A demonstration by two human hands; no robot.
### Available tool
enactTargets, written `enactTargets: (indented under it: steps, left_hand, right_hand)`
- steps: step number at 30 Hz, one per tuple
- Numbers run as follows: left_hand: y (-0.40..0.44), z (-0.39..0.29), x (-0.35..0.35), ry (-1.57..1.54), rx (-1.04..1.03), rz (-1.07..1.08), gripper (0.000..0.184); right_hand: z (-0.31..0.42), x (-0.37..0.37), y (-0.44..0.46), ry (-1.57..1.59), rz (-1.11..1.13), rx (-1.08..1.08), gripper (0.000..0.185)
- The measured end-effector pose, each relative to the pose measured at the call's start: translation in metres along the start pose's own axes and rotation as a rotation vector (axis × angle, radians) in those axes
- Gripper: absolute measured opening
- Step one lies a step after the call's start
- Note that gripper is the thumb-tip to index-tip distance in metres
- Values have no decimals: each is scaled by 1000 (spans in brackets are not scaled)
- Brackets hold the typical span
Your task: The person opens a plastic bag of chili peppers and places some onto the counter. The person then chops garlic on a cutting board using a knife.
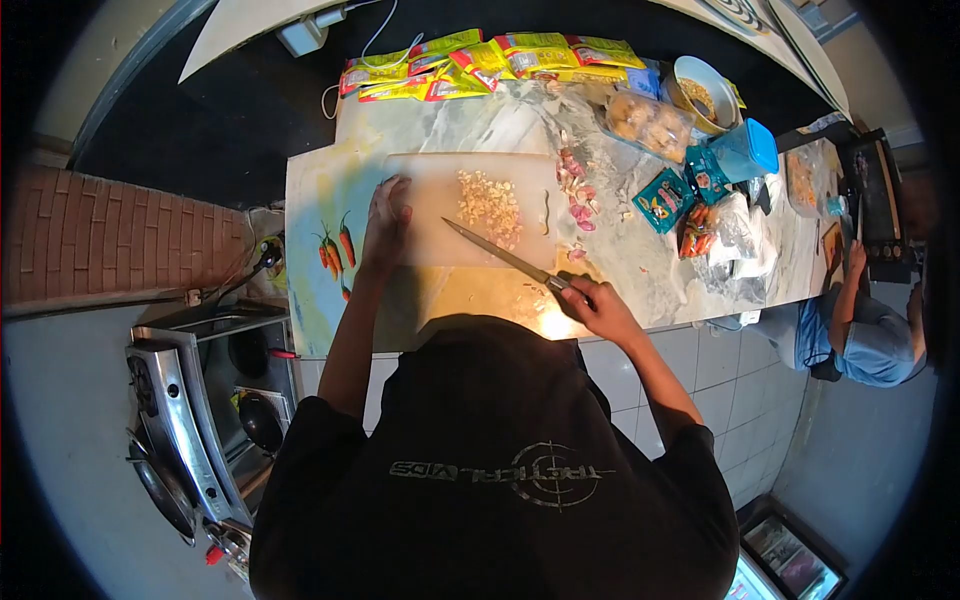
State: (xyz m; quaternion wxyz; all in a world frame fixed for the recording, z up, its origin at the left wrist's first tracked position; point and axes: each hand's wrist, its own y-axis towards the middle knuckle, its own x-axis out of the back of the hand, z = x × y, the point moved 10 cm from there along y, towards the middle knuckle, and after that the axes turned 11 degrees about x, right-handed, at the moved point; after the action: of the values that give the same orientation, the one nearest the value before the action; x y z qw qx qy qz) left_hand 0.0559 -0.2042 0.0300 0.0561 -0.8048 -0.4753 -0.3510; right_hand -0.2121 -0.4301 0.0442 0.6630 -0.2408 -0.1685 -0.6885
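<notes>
A pale cutting board (pixel 430 240) lies on the counter in front of me. My left hand (pixel 388 220) is at its left edge, fingers bent around that edge. In my right hand (pixel 592 305) is the handle of a kitchen knife (pixel 500 253); its blade slants up and left across the board, with the tip near the middle. Beyond the blade is a spread pile of chopped garlic (pixel 488 203). A thin dark curved strip (pixel 545 212) sits near the board's right side. Reddish and white peelings (pixel 575 190) are scattered just right of the board.
Several chillies (pixel 335 250) lie left of the board. Yellow packets (pixel 480 65) line the back. At right are a bowl (pixel 698 92), a blue-lidded container (pixel 750 150), green sachets (pixel 664 200) and plastic bags (pixel 735 235). A gas stove (pixel 180 420) stands lower left; another person (pixel 865 335) is far right.
</notes>
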Motion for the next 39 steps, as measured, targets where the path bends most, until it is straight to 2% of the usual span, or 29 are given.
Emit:
enactTargets:
  steps: [5, 8, 12, 14, 17, 20, 21, 23, 24, 25, 28, 33, 36, 39]
  left_hand:
    - [0, -1, 1, -23, 29, 7, 61]
    - [2, 5, 0, -94, 83, 55, 60]
    - [7, 8, 0, -70, 53, 90, 61]
    - [8, 8, 1, -70, 40, 91, 61]
    - [8, 6, 0, -74, 33, 100, 62]
    - [1, 10, -3, -81, 93, 82, 61]
    - [-5, 13, -1, -56, 106, 13, 60]
    - [-18, 3, -5, -36, 111, -50, 58]
    - [-29, -3, -4, 66, 155, -131, 55]
    - [-38, -9, -3, 167, 202, -212, 52]
    - [-52, -28, -11, 288, 243, -274, 50]
    - [-55, -39, -14, 345, 216, -271, 50]
    - [-54, -39, -15, 368, 208, -262, 50]
    - [-52, -39, -15, 367, 211, -256, 50]
  right_hand:
    - [-9, 17, 20, -95, -69, 5, 28]
    - [5, 19, 26, -59, 68, 11, 24]
    - [3, 25, 20, -52, 128, 72, 25]
    - [-3, 29, 21, -67, 74, 139, 26]
    - [-6, 34, 28, -58, -30, 126, 27]
    - [2, 34, 29, -94, -23, 115, 30]
    - [6, 31, 26, -94, -24, 117, 30]
    - [8, 36, 12, -55, -186, 19, 30]
    - [-4, 29, 4, -57, -183, -80, 26]
    - [-4, 21, -1, -58, -187, -85, 26]
    - [-5, 10, -17, -38, -377, -136, 24]
    - [-12, -5, -16, -52, -423, -201, 21]
    - [-8, -8, -5, -103, -467, -159, 21]
    - [3, -21, 8, -103, -421, -132, 23]
